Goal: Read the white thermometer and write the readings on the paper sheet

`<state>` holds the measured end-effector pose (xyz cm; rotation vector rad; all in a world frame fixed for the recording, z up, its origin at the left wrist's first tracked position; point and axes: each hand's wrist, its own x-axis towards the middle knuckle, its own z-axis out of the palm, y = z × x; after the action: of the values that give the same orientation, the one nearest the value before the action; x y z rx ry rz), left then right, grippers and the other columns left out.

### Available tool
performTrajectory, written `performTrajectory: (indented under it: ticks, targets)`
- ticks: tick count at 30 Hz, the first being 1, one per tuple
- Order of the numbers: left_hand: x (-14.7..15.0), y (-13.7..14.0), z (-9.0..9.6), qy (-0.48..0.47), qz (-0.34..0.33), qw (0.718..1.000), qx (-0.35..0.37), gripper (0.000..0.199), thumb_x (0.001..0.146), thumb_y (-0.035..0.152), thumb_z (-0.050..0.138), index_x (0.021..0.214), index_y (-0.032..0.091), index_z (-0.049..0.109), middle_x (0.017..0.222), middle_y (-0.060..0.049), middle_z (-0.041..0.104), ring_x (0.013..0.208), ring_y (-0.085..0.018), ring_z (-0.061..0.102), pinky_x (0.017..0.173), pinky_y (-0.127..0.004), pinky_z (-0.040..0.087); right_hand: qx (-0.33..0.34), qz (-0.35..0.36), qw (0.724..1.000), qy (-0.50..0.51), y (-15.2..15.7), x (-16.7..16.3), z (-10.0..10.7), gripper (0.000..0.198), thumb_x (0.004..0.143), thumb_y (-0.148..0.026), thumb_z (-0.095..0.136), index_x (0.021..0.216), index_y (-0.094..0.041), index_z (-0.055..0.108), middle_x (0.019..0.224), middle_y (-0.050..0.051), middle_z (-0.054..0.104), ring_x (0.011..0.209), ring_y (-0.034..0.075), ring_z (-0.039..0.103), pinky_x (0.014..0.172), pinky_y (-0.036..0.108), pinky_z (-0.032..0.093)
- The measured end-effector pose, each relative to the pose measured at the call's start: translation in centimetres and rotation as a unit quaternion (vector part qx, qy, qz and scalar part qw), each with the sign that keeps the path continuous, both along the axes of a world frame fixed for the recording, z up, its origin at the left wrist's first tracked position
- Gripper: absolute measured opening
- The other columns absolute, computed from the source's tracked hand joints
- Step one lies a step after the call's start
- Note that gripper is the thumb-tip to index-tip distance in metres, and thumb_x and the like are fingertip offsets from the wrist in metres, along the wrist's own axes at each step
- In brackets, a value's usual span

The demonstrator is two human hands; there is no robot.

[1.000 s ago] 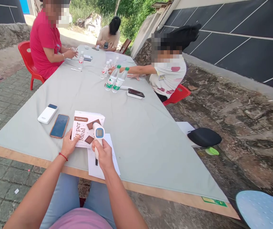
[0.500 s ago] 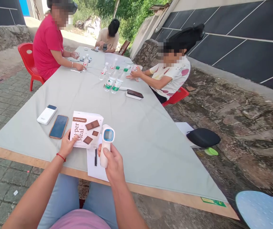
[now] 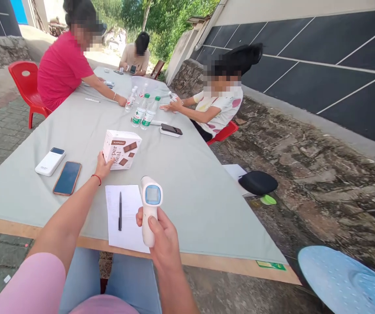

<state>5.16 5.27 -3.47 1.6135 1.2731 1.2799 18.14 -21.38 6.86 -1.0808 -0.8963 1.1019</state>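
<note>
My left hand (image 3: 104,165) reaches out over the table and grips the lower left edge of a white and brown box (image 3: 122,150) printed with chocolate pieces. The box stands upright; whether its base touches the cloth I cannot tell. Near the front edge, my right hand (image 3: 161,229) is wrapped round the handle of a white infrared thermometer (image 3: 152,209), its blue-framed screen facing me. A sheet of paper (image 3: 128,235) lies between my arms, with a black pen (image 3: 120,211) on it.
Left on the grey tablecloth (image 3: 203,209) lie a phone (image 3: 67,178) and a white power bank (image 3: 50,161). Green-capped water bottles (image 3: 148,114) and another phone (image 3: 171,129) are farther back. Three people sit around the table. A light-blue hat (image 3: 347,279) is at the lower right.
My left hand has carried the box forward, away from me, uncovering the paper and pen. The thermometer stays in my right hand, now lower. The person in red reaches farther across toward the bottles.
</note>
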Motion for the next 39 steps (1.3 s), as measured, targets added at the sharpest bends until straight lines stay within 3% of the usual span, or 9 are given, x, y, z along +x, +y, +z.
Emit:
performTrajectory:
  ticks: [4,8,10,14,20,22,25,29,39]
  targets:
    - [0.8,1.3,-0.6,0.108,0.041,0.993,-0.04,0.053,0.089,0.033,0.055,0.138,0.022,0.036,0.144,-0.015,0.046,0.139,-0.032,0.038,0.117,-0.06,0.017,0.0,-0.016,1.0,-0.021,-0.2,1.2,-1.1,0.035,0.083,-0.054,0.061,0.083,-0.019,0.063,0.073,0.002,0.057,0.067,0.015,0.05,0.062,0.028,0.042]
    - [-0.4,0.3,-1.7,0.14,0.074,0.986,-0.048,0.071,0.084,0.032,0.06,0.146,0.017,0.029,0.149,-0.02,0.039,0.143,-0.033,0.031,0.118,-0.054,0.022,-0.064,-0.052,0.989,-0.12,1.6,3.1,-4.5,0.045,0.079,-0.052,0.063,0.109,-0.019,0.065,0.096,0.008,0.067,0.087,0.022,0.06,0.075,0.033,0.048]
    - [-1.8,-1.6,-2.4,0.173,0.046,0.983,-0.028,0.073,0.083,0.032,0.061,0.147,0.017,0.029,0.146,-0.019,0.043,0.14,-0.033,0.036,0.116,-0.052,0.028,-0.122,-0.097,0.965,-0.212,3.1,4.4,-7.0,0.064,0.071,-0.051,0.067,0.126,-0.018,0.059,0.117,0.012,0.066,0.105,0.028,0.06,0.085,0.037,0.048]
    - [-5.2,-7.3,-3.2,0.296,-0.063,0.952,0.037,0.064,0.085,0.035,0.057,0.144,0.017,0.037,0.14,-0.017,0.048,0.133,-0.032,0.044,0.112,-0.053,0.034,-0.223,-0.119,0.879,-0.405,5.8,7.0,-11.6,0.066,0.07,-0.046,0.065,0.13,-0.018,0.057,0.115,0.012,0.067,0.103,0.031,0.062,0.086,0.041,0.047]
    - [-7.8,-15.3,-2.7,0.41,-0.159,0.892,0.104,0.072,0.08,0.063,0.061,0.138,0.021,0.05,0.141,-0.018,0.045,0.133,-0.035,0.04,0.113,-0.054,0.031,-0.101,-0.169,0.813,-0.548,7.2,8.1,-14.0,0.038,0.077,-0.043,0.057,0.103,-0.017,0.067,0.112,0.017,0.065,0.102,0.03,0.057,0.086,0.043,0.043]
    - [-7.6,-16.5,-2.3,0.43,-0.15,0.883,0.108,0.074,0.077,0.066,0.063,0.136,0.022,0.053,0.142,-0.018,0.044,0.134,-0.036,0.039,0.114,-0.057,0.027,-0.046,-0.185,0.825,-0.532,7.1,6.5,-14.0,0.035,0.079,-0.046,0.055,0.097,-0.017,0.066,0.109,0.015,0.064,0.096,0.027,0.057,0.082,0.041,0.044]
    - [-7.0,-17.2,-1.8,0.442,-0.141,0.88,0.104,0.073,0.075,0.064,0.067,0.135,0.024,0.055,0.143,-0.018,0.045,0.136,-0.037,0.037,0.114,-0.058,0.025,-0.034,-0.1,0.872,-0.477,6.9,3.0,-14.1,0.034,0.081,-0.048,0.057,0.098,-0.02,0.064,0.085,0.006,0.065,0.072,0.02,0.056,0.069,0.033,0.043]
    - [-6.5,-17.0,-1.2,0.457,-0.15,0.871,0.098,0.069,0.074,0.063,0.068,0.132,0.027,0.058,0.144,-0.017,0.045,0.137,-0.038,0.037,0.114,-0.058,0.025,-0.055,-0.027,0.872,-0.485,6.9,-0.2,-14.0,0.034,0.077,-0.035,0.059,0.107,-0.021,0.065,0.072,0.002,0.061,0.069,0.02,0.054,0.065,0.031,0.039]
    - [-6.1,-17.5,-1.2,0.463,-0.144,0.869,0.101,0.066,0.079,0.059,0.064,0.137,0.028,0.054,0.143,-0.016,0.046,0.136,-0.037,0.037,0.113,-0.057,0.026,-0.002,-0.04,0.986,-0.163,5.6,1.1,-13.7,0.04,0.076,-0.039,0.061,0.111,-0.02,0.062,0.086,0.002,0.062,0.077,0.016,0.057,0.074,0.032,0.048]
